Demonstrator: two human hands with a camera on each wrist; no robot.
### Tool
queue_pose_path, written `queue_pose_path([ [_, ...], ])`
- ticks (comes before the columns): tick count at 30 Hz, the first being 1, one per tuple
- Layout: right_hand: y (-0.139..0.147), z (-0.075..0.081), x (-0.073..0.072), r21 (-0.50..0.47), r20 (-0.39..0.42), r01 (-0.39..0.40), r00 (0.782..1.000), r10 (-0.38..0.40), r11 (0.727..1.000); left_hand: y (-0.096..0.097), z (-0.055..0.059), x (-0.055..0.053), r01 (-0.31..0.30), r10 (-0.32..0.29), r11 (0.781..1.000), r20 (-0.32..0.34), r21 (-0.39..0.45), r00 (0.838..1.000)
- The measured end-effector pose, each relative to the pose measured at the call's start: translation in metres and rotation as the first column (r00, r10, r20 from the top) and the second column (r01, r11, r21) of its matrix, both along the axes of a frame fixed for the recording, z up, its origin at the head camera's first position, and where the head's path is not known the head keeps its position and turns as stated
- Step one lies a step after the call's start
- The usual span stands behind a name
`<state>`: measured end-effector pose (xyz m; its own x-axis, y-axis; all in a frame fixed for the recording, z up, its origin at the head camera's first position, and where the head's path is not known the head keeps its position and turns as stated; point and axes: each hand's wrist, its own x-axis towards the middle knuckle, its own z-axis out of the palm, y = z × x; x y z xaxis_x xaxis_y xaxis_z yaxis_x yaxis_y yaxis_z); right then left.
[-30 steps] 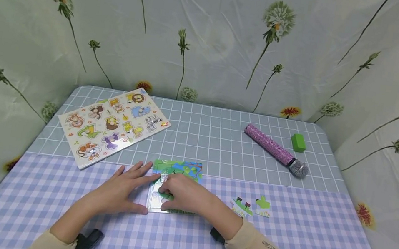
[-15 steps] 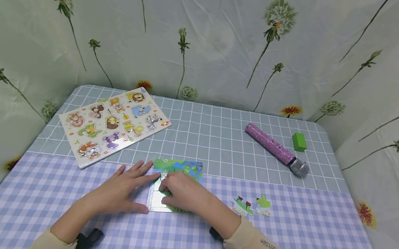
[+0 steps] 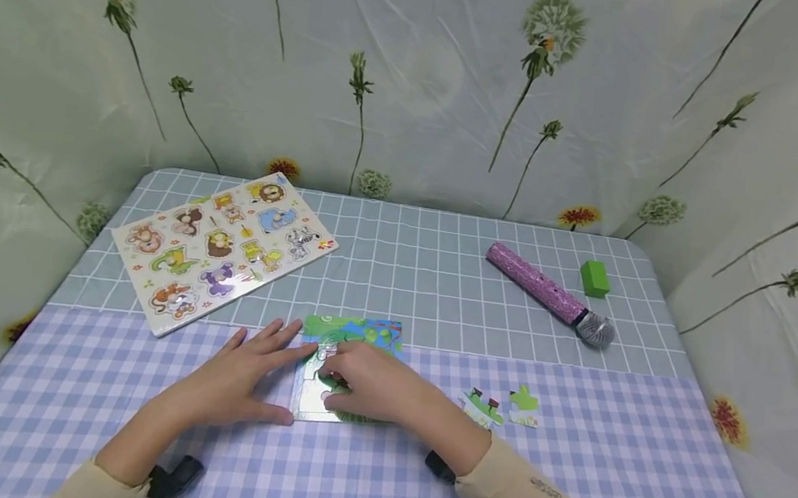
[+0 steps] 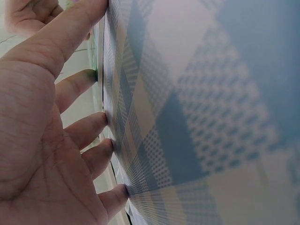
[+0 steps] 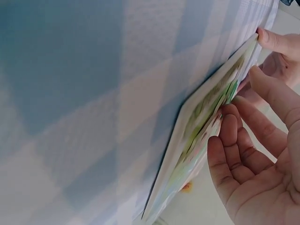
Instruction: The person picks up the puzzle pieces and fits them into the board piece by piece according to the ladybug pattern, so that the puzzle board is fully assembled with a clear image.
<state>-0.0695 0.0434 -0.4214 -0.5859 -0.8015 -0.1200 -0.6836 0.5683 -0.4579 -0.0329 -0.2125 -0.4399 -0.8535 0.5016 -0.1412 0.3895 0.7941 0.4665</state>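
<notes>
A small jigsaw puzzle (image 3: 339,328) with a green and blue picture lies in a white-edged tray at the middle of the table, partly covered by my right hand (image 3: 376,381). That hand's index finger and thumb hold a green puzzle piece (image 5: 233,90) low over the left part of the board, while its other fingers curl in. My left hand (image 3: 241,384) is spread out, its thumb and index fingertip at the tray's left edge and the other fingertips on the cloth. Two loose puzzle pieces, one wide (image 3: 482,409) and one narrower (image 3: 524,406), lie to the right.
At the back left lies a white animal puzzle board (image 3: 217,250). A pink glittery microphone (image 3: 538,284) and a green block (image 3: 595,279) are at the back right. A blue checked cloth (image 3: 352,487) covers the front of the table.
The head view shifts slightly. My right fingers work at nearly the same spot on the puzzle with only small movement; my left hand stays at the tray's edge.
</notes>
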Motion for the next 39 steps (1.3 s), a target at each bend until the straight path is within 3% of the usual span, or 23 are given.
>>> queue_pose_path([
  [9,0.032,0.008,0.001,-0.037,0.055,0.097,0.994,-0.094,0.995,0.000,0.001,0.002,-0.013,0.013,1.000,0.004,0.006,1.000],
  [20,0.089,0.016,0.007,-0.034,0.005,0.216,0.976,-0.216,0.976,0.000,0.001,0.002,-0.016,0.017,1.000,-0.008,0.019,1.000],
  [30,0.143,0.023,0.024,-0.001,0.005,0.358,0.934,-0.358,0.934,0.000,0.002,0.002,-0.015,0.014,1.000,0.011,0.022,1.000],
  [39,0.171,0.015,0.037,-0.018,0.051,0.452,0.891,-0.451,0.892,0.000,0.001,0.002,-0.012,0.011,1.000,0.017,0.021,1.000],
])
